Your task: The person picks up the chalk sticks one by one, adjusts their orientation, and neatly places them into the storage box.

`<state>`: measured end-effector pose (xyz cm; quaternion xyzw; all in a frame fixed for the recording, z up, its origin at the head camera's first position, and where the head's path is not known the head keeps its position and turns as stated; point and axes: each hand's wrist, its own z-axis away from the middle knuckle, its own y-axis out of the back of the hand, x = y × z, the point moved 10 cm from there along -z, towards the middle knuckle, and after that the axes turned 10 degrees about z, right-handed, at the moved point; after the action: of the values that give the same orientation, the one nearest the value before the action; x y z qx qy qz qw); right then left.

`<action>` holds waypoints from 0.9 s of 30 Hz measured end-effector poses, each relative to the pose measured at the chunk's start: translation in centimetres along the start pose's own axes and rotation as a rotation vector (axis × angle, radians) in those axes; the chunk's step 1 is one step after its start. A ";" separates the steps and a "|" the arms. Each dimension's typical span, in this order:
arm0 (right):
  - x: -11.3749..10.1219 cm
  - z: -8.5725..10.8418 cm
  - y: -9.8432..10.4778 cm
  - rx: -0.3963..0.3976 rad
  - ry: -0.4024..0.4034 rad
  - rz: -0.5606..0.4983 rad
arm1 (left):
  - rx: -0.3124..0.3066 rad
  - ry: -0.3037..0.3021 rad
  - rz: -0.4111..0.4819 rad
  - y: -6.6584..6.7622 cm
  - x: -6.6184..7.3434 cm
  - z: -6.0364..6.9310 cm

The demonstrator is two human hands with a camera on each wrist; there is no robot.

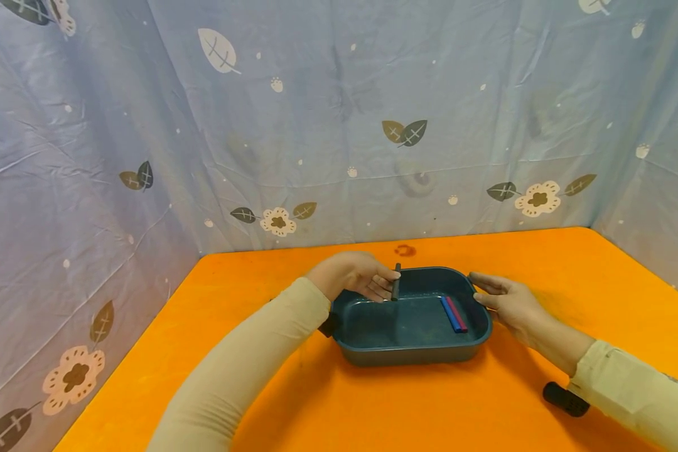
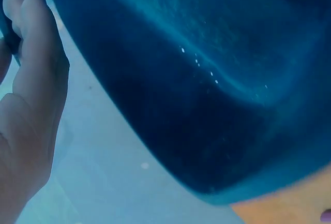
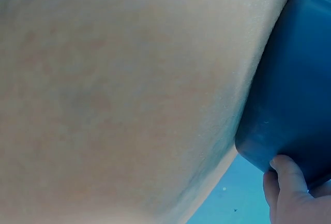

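Observation:
My left hand is above the left back part of a dark teal tray, pinching a short black stick between thumb and fingers. Inside the tray, near its right end, a blue stick and a magenta stick lie side by side. At the tray's right end, my right hand touches the outside of the wall with fairly straight fingers. The right wrist view has the thumb against the tray's outer wall. In the left wrist view the black stick is mostly cut off at the edge.
An orange tabletop lies under the tray. Behind and at both sides hangs a pale blue curtain with leaves and flowers. A reddish stain marks the table behind the tray. A black cylinder is by the right sleeve.

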<state>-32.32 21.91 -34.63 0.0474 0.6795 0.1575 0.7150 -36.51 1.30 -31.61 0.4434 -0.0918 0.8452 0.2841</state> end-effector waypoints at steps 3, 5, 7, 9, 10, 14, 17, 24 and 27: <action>0.0 0.0 0.1 0.000 0.002 0.001 | -0.008 0.011 -0.003 -0.7 0.0 -0.6; 0.0 0.0 0.1 0.000 0.002 0.007 | -0.011 0.020 0.001 -1.2 -0.1 -1.0; -0.1 0.0 0.1 0.000 0.002 0.011 | -0.011 0.028 0.008 -1.6 -0.3 -1.5; -0.1 0.1 0.0 0.001 0.001 0.019 | -0.017 0.033 0.021 -2.0 -0.5 -1.9; -0.1 0.1 0.0 0.002 0.003 0.023 | -0.022 0.035 0.025 -2.2 -0.6 -2.1; -0.2 0.1 0.0 0.003 0.009 0.015 | -0.035 0.045 0.043 -3.0 -0.8 -2.9; -0.2 0.1 0.0 0.004 0.013 0.002 | -0.027 0.066 0.044 -3.5 -1.0 -3.5; -0.1 0.1 0.1 0.009 0.004 0.021 | 0.007 0.118 0.077 -4.7 -1.8 -5.0; 0.0 0.1 0.0 0.003 -0.001 0.040 | 0.010 0.129 0.093 -5.1 -2.2 -5.5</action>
<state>-32.19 21.90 -34.60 0.0619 0.6783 0.1706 0.7120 -36.52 6.84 -37.12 0.3846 -0.0895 0.8847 0.2478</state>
